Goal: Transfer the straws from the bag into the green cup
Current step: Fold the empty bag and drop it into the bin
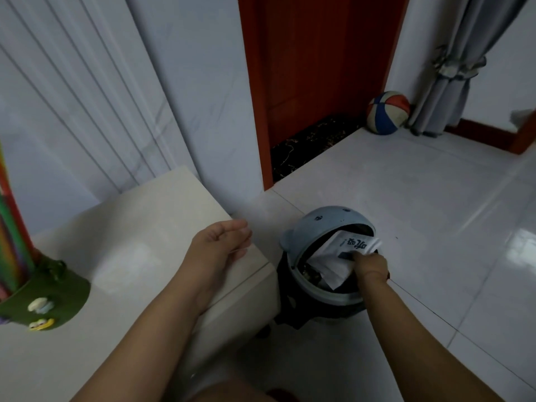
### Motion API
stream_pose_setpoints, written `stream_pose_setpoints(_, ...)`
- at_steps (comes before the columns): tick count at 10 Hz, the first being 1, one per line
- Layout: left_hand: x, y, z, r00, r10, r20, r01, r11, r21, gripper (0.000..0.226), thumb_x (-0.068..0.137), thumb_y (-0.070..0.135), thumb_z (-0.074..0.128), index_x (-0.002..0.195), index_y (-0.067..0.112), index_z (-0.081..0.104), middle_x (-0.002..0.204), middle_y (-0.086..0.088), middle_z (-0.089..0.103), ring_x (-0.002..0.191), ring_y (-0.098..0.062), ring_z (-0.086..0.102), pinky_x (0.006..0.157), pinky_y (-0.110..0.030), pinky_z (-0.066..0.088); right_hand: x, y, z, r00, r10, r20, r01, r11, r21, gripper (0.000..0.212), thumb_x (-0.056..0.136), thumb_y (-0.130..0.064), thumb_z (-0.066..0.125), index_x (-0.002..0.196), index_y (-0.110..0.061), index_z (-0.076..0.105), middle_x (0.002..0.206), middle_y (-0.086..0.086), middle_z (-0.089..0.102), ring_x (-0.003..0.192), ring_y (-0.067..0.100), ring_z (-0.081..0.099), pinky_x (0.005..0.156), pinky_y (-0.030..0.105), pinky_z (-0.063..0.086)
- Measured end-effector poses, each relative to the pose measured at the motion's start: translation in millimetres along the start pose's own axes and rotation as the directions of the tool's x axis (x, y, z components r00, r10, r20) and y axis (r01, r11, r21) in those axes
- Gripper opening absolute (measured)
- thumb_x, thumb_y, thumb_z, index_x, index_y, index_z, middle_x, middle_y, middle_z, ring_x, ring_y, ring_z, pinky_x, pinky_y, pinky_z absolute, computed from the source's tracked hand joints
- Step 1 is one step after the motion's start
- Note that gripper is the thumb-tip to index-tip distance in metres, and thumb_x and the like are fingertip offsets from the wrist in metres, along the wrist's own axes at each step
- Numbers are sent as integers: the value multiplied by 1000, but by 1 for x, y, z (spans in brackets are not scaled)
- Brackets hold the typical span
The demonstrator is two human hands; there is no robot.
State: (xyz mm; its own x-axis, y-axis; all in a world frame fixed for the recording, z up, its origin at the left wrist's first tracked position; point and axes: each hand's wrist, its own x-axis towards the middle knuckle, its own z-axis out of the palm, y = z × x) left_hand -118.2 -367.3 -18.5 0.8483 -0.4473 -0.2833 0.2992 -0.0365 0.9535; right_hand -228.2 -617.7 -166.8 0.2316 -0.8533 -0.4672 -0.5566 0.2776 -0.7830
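While the right hand (372,265) was held at the mouth of the waste bin (327,219), its fingers were seen curled round a crumpled white bag (345,250) printed with dark characters, pinching it. The bag was recorded partly inside the bin's opening, under the blue-grey domed lid. Whether any straw lay within the bag could not be told. A black liner was noted round the bin's body.

Just to the left of the bin, a white table (130,227) was recorded. The left hand (220,242) was observed over the table corner nearest the bin, fingers relaxed and slightly spread, with nothing held. Contact with the table top could not be confirmed.

Well to the left of the bin, on the far end of the table, the green cup (49,297) was seen standing upright, with small figures fixed to its wall. The straws (13,245), multi-coloured, were found standing in the cup as a bundle, their upper ends cut off by the frame edge.

Beyond the bin, a red-brown door (319,68) was noted above a dark threshold strip. Farther beyond the bin and to its right, a red, white and blue ball (387,113) was recorded on the pale tiled floor (435,213), close against a tied grey curtain (446,82).
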Motion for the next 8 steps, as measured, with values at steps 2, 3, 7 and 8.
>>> stream_pose_setpoints(2,-2,0,-3,1000,8,-1,-8,1000,-17,13,86,2,61,95,8,69,79,-1,75,72,-8,69,71,-19,55,0,-4,20,997,32,67,-20,983,-183,29,90,-15,57,100,12,62,104,28,64,96,40,61,68,35,42)
stream_pose_setpoints(3,-4,0,-6,1000,5,-18,-5,1000,-11,12,86,2,61,93,9,69,79,-2,74,74,-11,68,74,-22,54,-3,-7,21,993,50,107,-18,959,-282,25,90,-16,56,95,8,62,81,22,60,84,36,61,67,37,44)
stream_pose_setpoints(7,-36,18,-12,999,36,-30,-35,999,21,12,86,7,64,94,13,71,89,-6,75,87,-18,67,73,-23,53,-39,-26,-8,991,-121,53,124,990,-62,31,84,-14,60,108,4,57,117,24,61,103,35,59,81,34,47)
stream_pose_setpoints(8,-51,28,-17,997,79,-21,-78,996,39,13,86,9,65,96,14,71,91,-6,75,87,-17,68,71,-23,52,-58,-40,-18,986,-156,64,155,988,20,53,84,-16,63,131,-1,45,131,21,53,116,35,53,97,38,43)
